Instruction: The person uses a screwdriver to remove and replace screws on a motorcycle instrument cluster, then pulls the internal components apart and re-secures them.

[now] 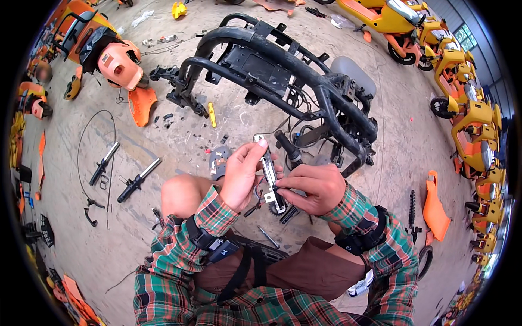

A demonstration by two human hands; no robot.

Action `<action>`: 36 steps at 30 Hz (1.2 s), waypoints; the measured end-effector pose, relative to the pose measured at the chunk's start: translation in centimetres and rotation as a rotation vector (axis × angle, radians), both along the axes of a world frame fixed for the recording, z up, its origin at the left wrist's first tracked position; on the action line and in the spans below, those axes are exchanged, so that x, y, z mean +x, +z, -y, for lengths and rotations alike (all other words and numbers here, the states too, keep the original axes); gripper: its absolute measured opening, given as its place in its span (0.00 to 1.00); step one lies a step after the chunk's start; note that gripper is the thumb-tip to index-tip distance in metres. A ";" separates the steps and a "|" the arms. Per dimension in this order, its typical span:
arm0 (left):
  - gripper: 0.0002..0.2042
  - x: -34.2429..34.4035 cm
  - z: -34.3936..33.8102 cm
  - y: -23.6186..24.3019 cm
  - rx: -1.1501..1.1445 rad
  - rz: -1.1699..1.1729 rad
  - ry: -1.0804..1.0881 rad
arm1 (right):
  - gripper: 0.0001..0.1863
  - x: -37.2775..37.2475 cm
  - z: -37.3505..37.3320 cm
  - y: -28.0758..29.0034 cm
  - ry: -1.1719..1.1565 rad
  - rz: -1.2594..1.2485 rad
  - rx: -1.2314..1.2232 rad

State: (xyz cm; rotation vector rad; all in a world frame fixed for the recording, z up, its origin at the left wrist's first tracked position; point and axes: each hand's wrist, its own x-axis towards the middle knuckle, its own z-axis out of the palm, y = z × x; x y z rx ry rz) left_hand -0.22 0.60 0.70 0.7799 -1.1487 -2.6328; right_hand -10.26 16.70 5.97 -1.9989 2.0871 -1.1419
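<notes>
My left hand (243, 171) is closed round a long, narrow metal-and-black part (269, 173), thumb near its rounded upper end. The part stands tilted in front of my knees, with a small pale tab (268, 196) at its lower side. Thumb and fingers of my right hand (316, 187) are pinched together against the part's right edge. A tiny dark piece shows at those fingertips, too small to name. Thin wires hang beside the part, and behind its lower end lies a toothed wheel, partly hidden.
A bare black scooter frame (266, 60) lies ahead. Two fork tubes (138, 180) and a looped cable (79, 157) are at left. A yellow-handled tool (212, 115) lies near the frame. An orange panel (435, 209) is at right, beyond it rows of yellow scooters (473, 127).
</notes>
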 end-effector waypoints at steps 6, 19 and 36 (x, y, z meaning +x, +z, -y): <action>0.17 0.0 -0.1 -0.2 -0.027 0.003 -0.015 | 0.09 0.1 0.1 -0.2 -0.009 -0.004 -0.030; 0.17 0.0 -0.4 -0.9 0.006 -0.035 -0.011 | 0.08 0.3 -0.2 0.6 -0.044 0.199 0.109; 0.15 0.0 -0.4 -1.0 -0.031 -0.028 -0.026 | 0.08 0.1 -0.6 -0.5 -0.031 0.039 0.059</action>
